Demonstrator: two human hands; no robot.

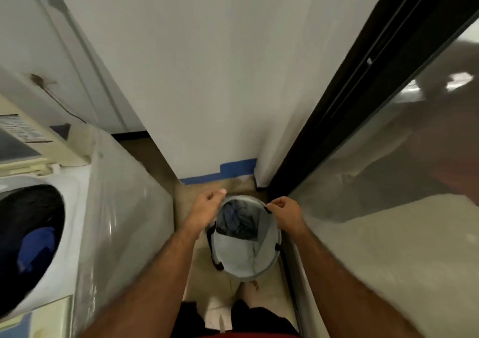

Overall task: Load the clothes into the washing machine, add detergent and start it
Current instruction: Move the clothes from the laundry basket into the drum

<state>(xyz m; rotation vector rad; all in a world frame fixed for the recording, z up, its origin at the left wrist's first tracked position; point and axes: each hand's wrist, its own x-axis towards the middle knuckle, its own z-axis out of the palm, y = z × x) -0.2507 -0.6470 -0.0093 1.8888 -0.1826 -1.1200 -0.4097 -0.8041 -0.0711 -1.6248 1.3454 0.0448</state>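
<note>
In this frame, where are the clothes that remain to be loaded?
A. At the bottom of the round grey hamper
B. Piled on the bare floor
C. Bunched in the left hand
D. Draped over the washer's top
A: dark clothes lie deep inside the hamper, whose rim the right hand pinches while the left hand hovers at the opposite edge.

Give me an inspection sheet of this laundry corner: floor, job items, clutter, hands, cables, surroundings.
Surface: tan floor, blurred.
Job's things: grey hamper on the floor, dark clothes at its bottom; washer on the left, drum open, blue cloth inside.
Clutter: blue tape along the wall base.
Hands: left hand curled at the hamper's rim, grip unclear; right hand pinches the rim.
Cables: one thin dark cable behind the washer.
Surroundings: white wall, glass door on the right.
</note>
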